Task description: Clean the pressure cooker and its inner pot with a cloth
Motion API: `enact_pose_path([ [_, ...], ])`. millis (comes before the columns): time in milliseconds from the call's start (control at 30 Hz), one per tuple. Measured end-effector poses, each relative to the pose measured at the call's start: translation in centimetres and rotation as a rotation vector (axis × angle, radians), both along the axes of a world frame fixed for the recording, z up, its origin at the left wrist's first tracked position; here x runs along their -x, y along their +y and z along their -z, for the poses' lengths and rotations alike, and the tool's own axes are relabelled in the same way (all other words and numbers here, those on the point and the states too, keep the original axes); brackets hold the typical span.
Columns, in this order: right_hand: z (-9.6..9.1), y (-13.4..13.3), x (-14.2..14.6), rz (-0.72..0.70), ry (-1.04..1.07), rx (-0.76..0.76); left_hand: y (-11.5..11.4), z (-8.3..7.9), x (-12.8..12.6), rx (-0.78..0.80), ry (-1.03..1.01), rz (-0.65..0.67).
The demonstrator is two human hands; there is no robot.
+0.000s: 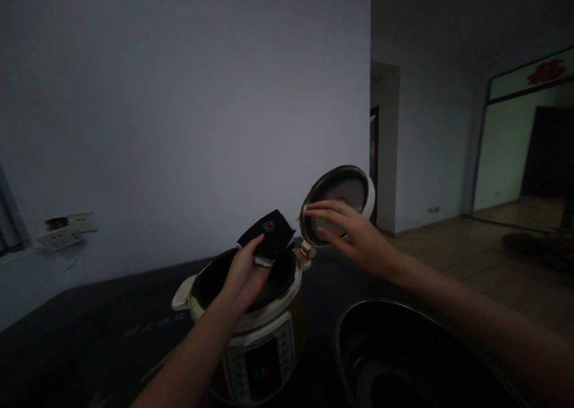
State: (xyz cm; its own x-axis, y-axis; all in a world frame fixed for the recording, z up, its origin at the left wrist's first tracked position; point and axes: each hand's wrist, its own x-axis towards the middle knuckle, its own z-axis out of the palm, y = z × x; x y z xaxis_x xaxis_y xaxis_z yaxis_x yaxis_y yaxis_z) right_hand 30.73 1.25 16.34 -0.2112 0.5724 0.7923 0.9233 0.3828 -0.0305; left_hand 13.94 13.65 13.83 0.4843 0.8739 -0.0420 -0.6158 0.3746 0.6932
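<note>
A folded black cloth (274,231) with a small emblem and a pale edge is gripped in my left hand (246,270), thumb on top. It is held over the open mouth of a white electric pressure cooker (258,321), whose front carries a dark display and buttons. The cooker's round lid (345,186) stands raised on its hinge at the right, its metal inner side facing me. My right hand (350,228) is in front of that inner side, fingers stretched out and apart. Whether its fingertips touch the lid I cannot tell.
A large dark pot (403,348) stands at the lower right, close to the cooker. Both are on a dark tabletop (103,318) against a pale wall (188,109). Wall sockets (67,231) are at the left. A tiled floor (448,246) and glass partition (515,139) lie to the right.
</note>
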Motion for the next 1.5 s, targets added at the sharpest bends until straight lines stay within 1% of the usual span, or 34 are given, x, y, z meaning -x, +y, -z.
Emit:
enact_pose_path([
  [100,-1.5,-1.4,-4.1,0.177,0.148,-0.270,1.6,-0.8,-1.7,-0.073,-0.014,-0.056],
  [167,-1.8,-1.4,-7.0,0.289,0.269,-0.375,2.9,-1.3,-3.4,-0.149,-0.008,-0.079],
  [200,-1.7,-1.1,-8.4,0.322,0.347,-0.393,3.6,-1.4,-4.3,-0.212,0.016,-0.087],
  [267,-1.3,-0.1,-10.6,0.330,0.559,-0.317,5.0,-1.7,-6.5,-0.383,0.162,-0.111],
  [300,-1.0,0.5,-11.2,0.307,0.694,-0.242,5.6,-1.7,-7.6,-0.494,0.261,-0.143],
  [333,-0.7,1.1,-11.6,0.269,0.822,-0.144,6.2,-1.7,-8.8,-0.549,0.317,-0.154],
  [400,-0.4,2.0,-11.4,0.179,1.022,0.033,7.1,-1.6,-10.9,-0.630,0.409,-0.152],
  [467,-0.3,2.5,-10.5,0.083,1.111,0.138,7.4,-1.1,-12.6,-0.717,0.501,-0.101],
  [567,-0.5,2.6,-9.3,0.002,1.143,0.154,6.6,-0.1,-14.2,-0.881,0.648,0.044],
  [667,-0.6,2.6,-9.1,0.015,1.166,0.131,4.4,0.9,-14.6,-1.023,0.736,0.196],
  [733,-0.5,2.6,-9.2,0.018,1.164,0.117,2.7,1.3,-14.3,-1.095,0.754,0.267],
  [833,-0.3,2.6,-9.5,0.013,1.147,0.114,0.8,1.5,-13.8,-1.160,0.755,0.298],
  [900,-0.2,2.7,-9.7,0.015,1.129,0.126,0.2,1.5,-13.5,-1.205,0.736,0.289],
  [967,-0.2,2.8,-9.8,0.015,1.093,0.128,0.3,1.4,-13.3,-1.313,0.762,0.265],
  [1067,0.0,2.7,-9.9,0.012,1.043,0.108,1.5,1.1,-12.9,-1.595,0.958,0.242],
  [1133,0.1,2.6,-10.0,0.023,1.025,0.096,2.7,0.9,-12.5,-1.728,1.089,0.268],
  [1200,0.1,2.5,-10.1,0.029,1.007,0.093,3.7,0.7,-12.2,-1.795,1.166,0.291],
  [1267,0.1,2.5,-10.1,0.028,0.991,0.094,4.4,0.6,-12.1,-1.861,1.239,0.285],
  [1367,0.0,2.6,-9.9,0.011,1.003,0.093,4.9,0.5,-12.5,-1.938,1.333,0.230],
  [1500,-0.1,2.6,-9.9,0.007,1.035,0.105,5.3,0.4,-13.4,-1.968,1.444,0.138],
])
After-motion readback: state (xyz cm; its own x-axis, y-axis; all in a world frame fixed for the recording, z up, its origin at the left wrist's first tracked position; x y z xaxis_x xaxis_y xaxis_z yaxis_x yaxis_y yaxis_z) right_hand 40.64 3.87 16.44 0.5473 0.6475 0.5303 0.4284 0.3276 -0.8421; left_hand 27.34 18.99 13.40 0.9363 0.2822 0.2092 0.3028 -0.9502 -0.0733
